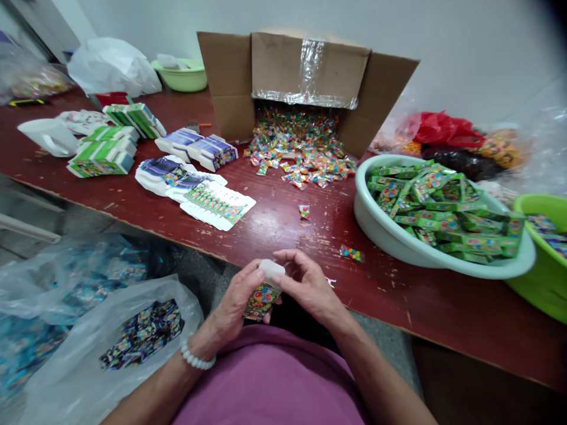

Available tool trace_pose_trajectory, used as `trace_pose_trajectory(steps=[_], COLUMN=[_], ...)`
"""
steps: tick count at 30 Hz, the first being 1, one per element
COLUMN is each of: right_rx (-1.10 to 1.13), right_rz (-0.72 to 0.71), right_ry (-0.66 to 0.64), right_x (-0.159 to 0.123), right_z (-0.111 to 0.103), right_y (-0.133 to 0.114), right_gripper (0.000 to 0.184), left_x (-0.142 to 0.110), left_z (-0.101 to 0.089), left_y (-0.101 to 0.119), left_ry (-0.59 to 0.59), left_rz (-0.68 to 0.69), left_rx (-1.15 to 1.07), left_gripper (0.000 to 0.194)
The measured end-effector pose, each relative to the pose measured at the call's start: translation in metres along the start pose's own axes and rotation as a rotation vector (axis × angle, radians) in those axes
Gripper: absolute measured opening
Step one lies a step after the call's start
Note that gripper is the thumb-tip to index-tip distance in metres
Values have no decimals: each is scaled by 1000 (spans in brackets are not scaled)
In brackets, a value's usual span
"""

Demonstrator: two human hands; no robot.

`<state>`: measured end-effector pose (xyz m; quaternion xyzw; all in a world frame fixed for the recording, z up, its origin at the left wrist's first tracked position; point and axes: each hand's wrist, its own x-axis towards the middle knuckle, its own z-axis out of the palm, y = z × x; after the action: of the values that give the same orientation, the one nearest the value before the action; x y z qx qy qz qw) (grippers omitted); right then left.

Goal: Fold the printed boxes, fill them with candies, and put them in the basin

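Close to my body, over the table's front edge, my left hand grips a small green printed candy box with a white end flap at the top. My right hand pinches that flap between thumb and fingers. Beyond my hands, two small wrapped candy packets lie apart on the table. A fanned stack of flat printed cartons rests to the left. Further back, a tipped cardboard box spills a heap of wrapped candies onto the red tabletop.
A pale blue basin full of green boxes stands at right, beside a lime green basin. Bundled cartons and a white cup sit at left. Below the table edge, a plastic bag holds dark packets.
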<state>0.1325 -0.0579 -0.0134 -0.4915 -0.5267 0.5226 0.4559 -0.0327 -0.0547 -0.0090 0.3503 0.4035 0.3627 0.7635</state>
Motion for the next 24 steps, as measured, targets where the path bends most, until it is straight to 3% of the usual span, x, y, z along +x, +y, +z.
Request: trace_pose_trajectory(steps=[3, 8, 12, 18, 21, 24], right_rx=[-163, -178, -33, 219, 263, 186], right_rz=[-199, -365, -226, 84, 117, 29], right_ry=[52, 15, -33, 12, -21, -21], right_x=[-1, -3, -4, 1, 6, 6], right_z=[4, 0, 1, 7, 5, 1], right_y=[0, -3, -5, -2, -1, -3], right_gripper=[17, 15, 13, 20, 22, 19], left_x=[1, 6, 8, 10, 11, 11], left_z=[2, 0, 2, 3, 0, -1], left_y=[-3, 1, 3, -5, -7, -5], left_ry=[-10, -141, -87, -7, -20, -17], left_rz=[-6, -228, -197, -118, -129, -144], left_rx=[-66, -318, -295, -139, -92, -82], left_gripper=[37, 44, 43, 68, 75, 72])
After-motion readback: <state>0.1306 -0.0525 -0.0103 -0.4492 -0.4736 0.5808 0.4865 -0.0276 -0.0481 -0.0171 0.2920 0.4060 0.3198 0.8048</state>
